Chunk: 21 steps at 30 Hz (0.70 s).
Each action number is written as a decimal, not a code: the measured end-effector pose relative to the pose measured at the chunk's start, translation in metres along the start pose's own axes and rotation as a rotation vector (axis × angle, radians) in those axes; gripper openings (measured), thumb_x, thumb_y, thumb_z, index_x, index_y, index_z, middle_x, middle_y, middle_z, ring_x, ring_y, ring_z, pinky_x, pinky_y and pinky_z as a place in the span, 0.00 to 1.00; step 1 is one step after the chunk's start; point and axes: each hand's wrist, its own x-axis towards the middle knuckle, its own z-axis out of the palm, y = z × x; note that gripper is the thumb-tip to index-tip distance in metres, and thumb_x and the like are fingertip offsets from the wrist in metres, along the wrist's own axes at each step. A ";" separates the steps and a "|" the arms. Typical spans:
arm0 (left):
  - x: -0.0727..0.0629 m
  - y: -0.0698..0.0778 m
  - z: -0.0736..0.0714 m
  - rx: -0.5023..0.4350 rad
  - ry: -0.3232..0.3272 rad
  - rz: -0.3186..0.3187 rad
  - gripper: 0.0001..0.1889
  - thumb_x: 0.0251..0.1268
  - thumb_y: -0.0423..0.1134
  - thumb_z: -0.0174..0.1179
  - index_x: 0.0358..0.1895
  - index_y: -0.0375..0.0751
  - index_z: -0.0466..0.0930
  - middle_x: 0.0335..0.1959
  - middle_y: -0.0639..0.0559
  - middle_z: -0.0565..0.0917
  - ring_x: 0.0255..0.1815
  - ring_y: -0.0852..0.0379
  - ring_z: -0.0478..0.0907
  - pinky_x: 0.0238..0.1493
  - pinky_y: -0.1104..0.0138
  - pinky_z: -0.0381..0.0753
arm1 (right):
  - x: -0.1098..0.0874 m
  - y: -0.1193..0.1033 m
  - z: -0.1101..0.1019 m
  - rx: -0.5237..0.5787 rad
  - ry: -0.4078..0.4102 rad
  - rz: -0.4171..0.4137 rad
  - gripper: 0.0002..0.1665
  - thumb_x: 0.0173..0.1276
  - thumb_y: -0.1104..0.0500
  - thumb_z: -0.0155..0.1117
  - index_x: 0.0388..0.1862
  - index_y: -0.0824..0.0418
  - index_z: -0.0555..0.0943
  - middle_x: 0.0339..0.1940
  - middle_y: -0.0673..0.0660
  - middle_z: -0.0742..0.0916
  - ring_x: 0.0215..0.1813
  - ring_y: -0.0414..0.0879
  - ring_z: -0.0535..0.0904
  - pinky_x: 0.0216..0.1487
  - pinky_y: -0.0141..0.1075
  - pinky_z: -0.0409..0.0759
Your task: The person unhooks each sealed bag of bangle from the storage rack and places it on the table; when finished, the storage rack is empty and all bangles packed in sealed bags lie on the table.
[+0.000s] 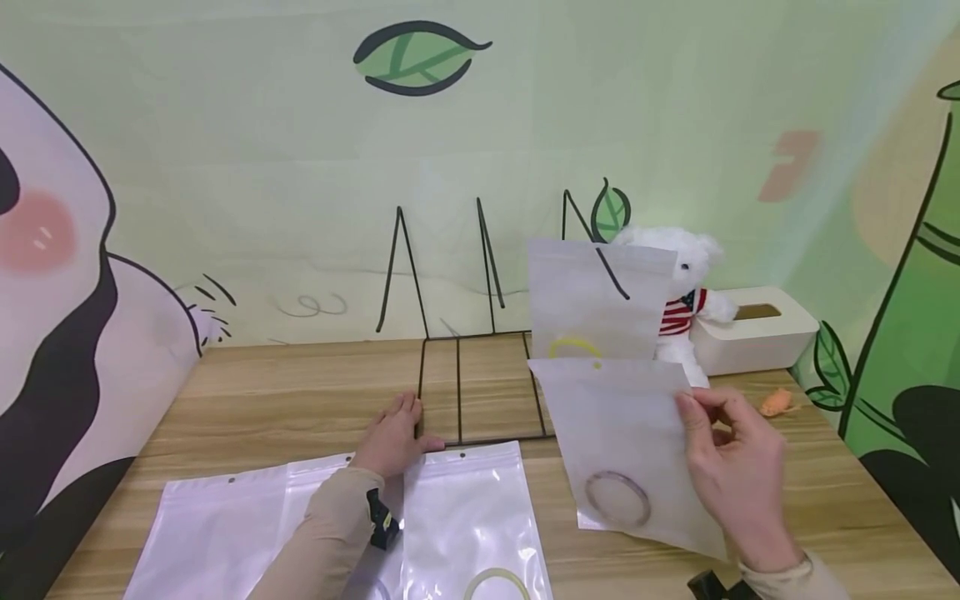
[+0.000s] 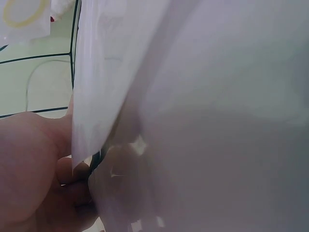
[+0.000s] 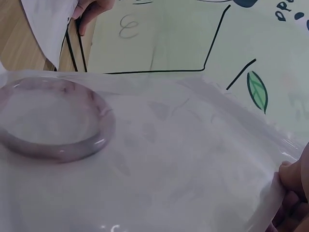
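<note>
My right hand (image 1: 738, 471) pinches the upper right edge of a translucent zip bag (image 1: 637, 408) between thumb and fingers. Inside that bag lies a mottled purple-grey bangle (image 3: 63, 150), near its lower end. Behind it, a similar bag (image 1: 592, 283) with a yellow bangle (image 1: 576, 344) hangs at the right prong of a black wire display rack (image 1: 459, 392). My left hand (image 1: 393, 437) rests at the rack's near left corner, fingers stretched along the base wire and thumb pointing right. In the left wrist view, the near bags cover part of that hand.
Several flat bags (image 1: 465, 500) lie along the table's near side, one with a pale green-yellow bangle (image 1: 497, 575). A white plush bear (image 1: 686, 267), a white tissue box (image 1: 757, 342) and a small orange object (image 1: 777, 402) stand at the right. A printed cloth backdrop (image 1: 262, 167) rises behind.
</note>
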 end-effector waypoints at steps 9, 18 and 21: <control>0.000 -0.003 0.002 0.011 0.001 -0.003 0.43 0.63 0.54 0.62 0.70 0.23 0.59 0.74 0.31 0.53 0.76 0.39 0.46 0.73 0.45 0.46 | 0.000 0.015 0.002 -0.054 -0.080 0.085 0.03 0.63 0.69 0.68 0.35 0.68 0.83 0.28 0.58 0.86 0.29 0.30 0.74 0.25 0.18 0.72; 0.001 -0.001 0.001 0.035 0.000 -0.004 0.43 0.64 0.55 0.61 0.70 0.24 0.59 0.74 0.31 0.55 0.76 0.39 0.47 0.73 0.45 0.48 | -0.008 0.027 0.005 -0.102 -0.232 0.193 0.03 0.65 0.64 0.67 0.35 0.65 0.83 0.28 0.57 0.86 0.30 0.37 0.75 0.25 0.24 0.71; 0.001 -0.001 0.000 0.028 -0.002 -0.006 0.43 0.64 0.55 0.61 0.70 0.24 0.59 0.74 0.31 0.55 0.76 0.39 0.47 0.73 0.45 0.48 | -0.011 0.030 0.005 -0.101 -0.277 0.200 0.04 0.66 0.64 0.67 0.35 0.64 0.83 0.26 0.55 0.84 0.28 0.39 0.73 0.23 0.26 0.71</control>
